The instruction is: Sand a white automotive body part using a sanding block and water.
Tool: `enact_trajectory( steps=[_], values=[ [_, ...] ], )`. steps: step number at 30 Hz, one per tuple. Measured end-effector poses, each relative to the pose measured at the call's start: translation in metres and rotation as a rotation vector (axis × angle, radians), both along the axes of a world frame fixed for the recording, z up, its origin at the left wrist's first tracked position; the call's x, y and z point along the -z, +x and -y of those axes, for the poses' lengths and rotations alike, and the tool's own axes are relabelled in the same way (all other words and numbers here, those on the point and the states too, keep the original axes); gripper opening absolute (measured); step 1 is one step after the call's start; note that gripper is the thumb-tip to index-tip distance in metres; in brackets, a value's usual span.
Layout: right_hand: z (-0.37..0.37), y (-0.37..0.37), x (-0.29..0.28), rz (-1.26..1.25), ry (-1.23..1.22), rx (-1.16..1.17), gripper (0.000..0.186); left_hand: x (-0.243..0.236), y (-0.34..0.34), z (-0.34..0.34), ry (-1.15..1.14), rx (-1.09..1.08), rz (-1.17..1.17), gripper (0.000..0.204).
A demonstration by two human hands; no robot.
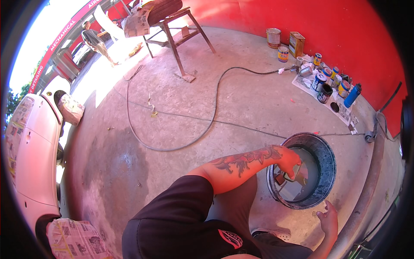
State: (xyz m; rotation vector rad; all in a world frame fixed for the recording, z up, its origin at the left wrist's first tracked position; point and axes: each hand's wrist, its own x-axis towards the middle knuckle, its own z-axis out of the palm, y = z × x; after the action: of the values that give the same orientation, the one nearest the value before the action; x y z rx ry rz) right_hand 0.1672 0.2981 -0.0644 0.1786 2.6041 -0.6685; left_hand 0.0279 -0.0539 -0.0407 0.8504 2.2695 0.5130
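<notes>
My left hand reaches over the rim of a black bucket and down into it. Its fingers are curled round something small and flat that I cannot make out, partly hidden by the hand. Cloudy grey water stands in the bucket, with reflections on its surface. My right hand is just outside the bucket's near right side, fingers apart and holding nothing.
Behind the bucket a dark hose and a thin cable cross the concrete floor. Paint cans stand along the red wall. A partly masked car is at left, a metal stand farther back. Another person walks far off.
</notes>
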Motion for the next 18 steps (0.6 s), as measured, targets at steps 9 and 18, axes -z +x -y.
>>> enact_trajectory(
  steps=[9, 18],
  values=[
    [-0.0012, 0.0004, 0.0011, 0.0, -0.008, 0.004, 0.069, -0.0035, 0.0007, 0.0001, -0.014, -0.002, 0.004, 0.074],
    [-0.0025, 0.0005, 0.003, -0.007, -0.009, 0.0, 0.07, -0.0006, -0.0006, -0.0005, -0.021, 0.009, 0.011, 0.075]
  ],
)
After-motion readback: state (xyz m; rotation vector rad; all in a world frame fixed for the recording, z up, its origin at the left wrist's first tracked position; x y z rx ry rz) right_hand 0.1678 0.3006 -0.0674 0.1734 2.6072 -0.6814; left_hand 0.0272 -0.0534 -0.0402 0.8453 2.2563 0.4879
